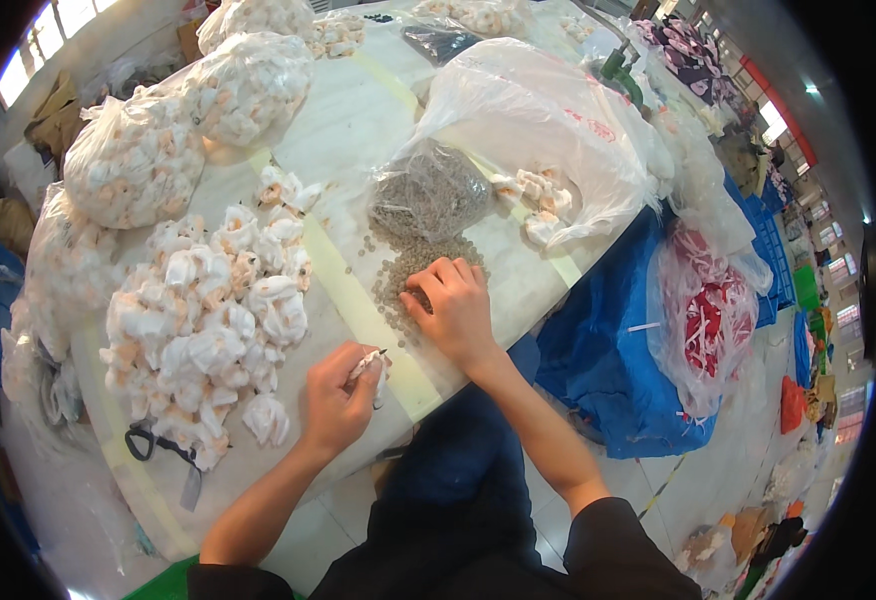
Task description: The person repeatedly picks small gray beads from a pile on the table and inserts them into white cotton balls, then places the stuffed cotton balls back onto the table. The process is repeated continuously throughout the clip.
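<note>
My left hand [340, 398] is closed around a small white fabric piece [366, 368] with a dark pointed tip, held just above the table's near edge. My right hand [451, 308] rests on a loose heap of small grey-brown beads [394, 283], its fingers curled down into them. Whatever sits between those fingertips is hidden. Behind the heap lies a clear plastic bag [432, 190] full of the same beads. On the left spreads a big pile of white and peach fabric pieces [208, 330], with one single piece [266, 419] lying nearest my left hand.
Black-handled scissors [163, 444] lie at the table's left front. Stuffed clear bags [136, 160] line the far left. A large translucent bag [533, 95] partly covers a few white pieces [543, 200]. Beyond the right edge hangs a blue sack [608, 350] beside a bag of red material [708, 315].
</note>
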A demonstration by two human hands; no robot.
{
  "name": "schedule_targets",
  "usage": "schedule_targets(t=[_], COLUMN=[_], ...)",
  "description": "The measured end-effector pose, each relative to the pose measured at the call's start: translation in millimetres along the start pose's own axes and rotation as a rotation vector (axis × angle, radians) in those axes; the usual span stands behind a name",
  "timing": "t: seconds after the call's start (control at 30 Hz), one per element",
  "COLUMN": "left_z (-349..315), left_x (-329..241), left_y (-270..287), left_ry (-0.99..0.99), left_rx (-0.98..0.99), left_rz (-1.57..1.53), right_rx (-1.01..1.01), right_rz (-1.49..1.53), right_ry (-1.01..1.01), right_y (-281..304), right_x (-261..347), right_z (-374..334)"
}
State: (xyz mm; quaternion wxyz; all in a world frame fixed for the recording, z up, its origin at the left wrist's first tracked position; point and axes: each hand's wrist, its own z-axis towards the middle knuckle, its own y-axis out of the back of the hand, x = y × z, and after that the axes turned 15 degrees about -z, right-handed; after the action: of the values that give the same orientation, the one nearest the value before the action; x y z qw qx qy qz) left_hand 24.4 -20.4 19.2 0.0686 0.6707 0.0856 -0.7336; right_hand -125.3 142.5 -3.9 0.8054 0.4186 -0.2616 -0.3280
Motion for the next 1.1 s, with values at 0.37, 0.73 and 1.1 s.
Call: schedule_targets(t=[0.37,0.73,1.1], left_z=[8.4,12.5,3.8], left_x=[3.4,-0.8,-8.2], left_y=[7.2,20.7,21.9], left_ry=[-0.069,0.019,0.122], left_rx=[0.038,0.119,0.187], left_rz=[0.085,0.111,0.149], right_rx=[-0.033,-0.395,-0.279], right_rz=[0.07,0.606,0.773], right_ry=[-0.06,-0.83,-0.964], right_y=[-1.8,13.5,12.4], right_x=[2.3,0.3,-4.4], right_z=[4.6,-6.4,-18.7])
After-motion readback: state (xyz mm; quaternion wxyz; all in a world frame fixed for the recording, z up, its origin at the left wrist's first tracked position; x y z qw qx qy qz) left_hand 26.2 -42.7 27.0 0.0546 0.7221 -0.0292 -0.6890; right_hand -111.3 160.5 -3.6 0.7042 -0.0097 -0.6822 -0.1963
